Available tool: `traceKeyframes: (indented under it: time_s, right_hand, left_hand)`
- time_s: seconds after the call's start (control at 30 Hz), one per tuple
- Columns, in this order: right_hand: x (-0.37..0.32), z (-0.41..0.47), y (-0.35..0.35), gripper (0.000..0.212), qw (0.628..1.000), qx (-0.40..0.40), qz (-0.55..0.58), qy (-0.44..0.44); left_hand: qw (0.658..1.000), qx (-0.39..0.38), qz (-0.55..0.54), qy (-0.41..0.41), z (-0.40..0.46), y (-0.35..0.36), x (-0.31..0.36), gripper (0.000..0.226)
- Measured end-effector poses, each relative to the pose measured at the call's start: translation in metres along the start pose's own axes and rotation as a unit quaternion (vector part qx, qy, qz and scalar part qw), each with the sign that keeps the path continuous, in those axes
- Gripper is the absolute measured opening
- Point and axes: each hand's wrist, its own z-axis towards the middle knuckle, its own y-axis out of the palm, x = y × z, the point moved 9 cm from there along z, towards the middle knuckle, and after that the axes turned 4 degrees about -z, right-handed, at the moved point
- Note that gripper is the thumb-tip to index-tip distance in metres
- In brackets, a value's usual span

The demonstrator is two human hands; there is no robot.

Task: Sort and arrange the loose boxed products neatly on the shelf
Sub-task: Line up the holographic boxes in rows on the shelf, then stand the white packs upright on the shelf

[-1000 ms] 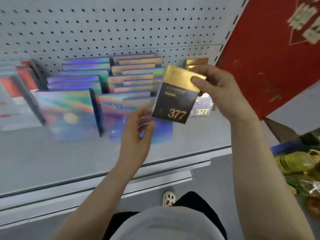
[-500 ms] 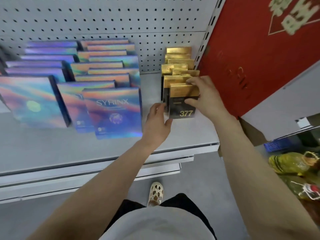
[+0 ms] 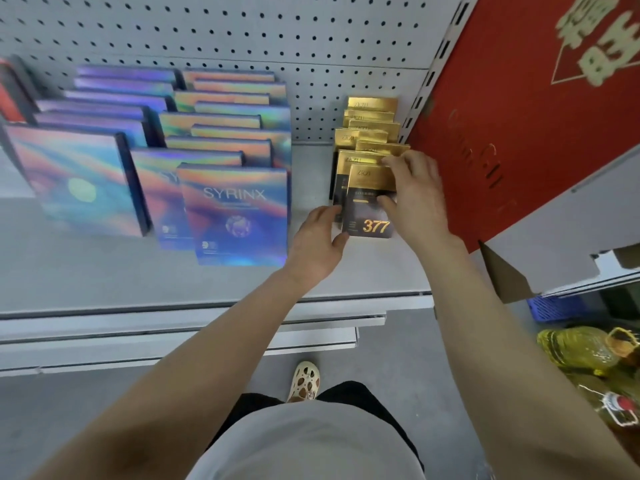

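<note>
A black-and-gold box marked 377 (image 3: 369, 211) stands at the front of a row of gold-topped boxes (image 3: 372, 124) on the grey shelf (image 3: 104, 282). My right hand (image 3: 415, 199) grips its right side, thumb on the front face and fingers over the gold top. My left hand (image 3: 317, 242) touches the box's lower left edge with thumb and fingertips. To the left stand rows of iridescent SYRINX boxes (image 3: 235, 213), slightly staggered.
A perforated grey back panel (image 3: 277, 36) closes the shelf behind. A red carton with gold lettering (image 3: 519, 109) leans at the right. Yellow oil bottles (image 3: 581, 351) and a blue crate (image 3: 554, 306) sit on the floor at right. Red boxes (image 3: 10, 95) show at far left.
The 377 box went from held up in my right hand down onto the shelf at the front of the gold row. My left hand came over to its left edge.
</note>
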Motion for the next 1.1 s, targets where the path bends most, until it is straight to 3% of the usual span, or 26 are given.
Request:
traceKeyframes:
  time_s: [0.23,0.37,0.57,0.87,1.1]
  right_hand:
    - [-0.040,-0.038,-0.014,0.037,0.996,0.074,0.044,-0.006]
    - [-0.090,-0.065,0.001,0.024,0.995,0.069,0.070,-0.027]
    - [-0.216,-0.115,0.042,0.016,0.989,0.018,0.109,-0.097]
    - [-0.473,-0.190,0.096,0.018,0.947,-0.105,0.175,-0.247]
    - [-0.660,-0.237,0.118,0.025,0.891,-0.167,0.190,-0.378]
  left_hand:
    - [0.997,0.033,-0.073,0.020,-0.051,-0.037,-0.009,0.037]
    - [0.991,0.069,-0.113,0.009,-0.098,-0.075,-0.037,0.024]
    - [0.978,0.156,-0.117,-0.078,-0.194,-0.159,-0.131,0.019]
    - [0.912,0.289,-0.128,-0.260,-0.399,-0.302,-0.292,0.021]
    - [0.823,0.416,-0.102,-0.373,-0.544,-0.400,-0.396,0.019]
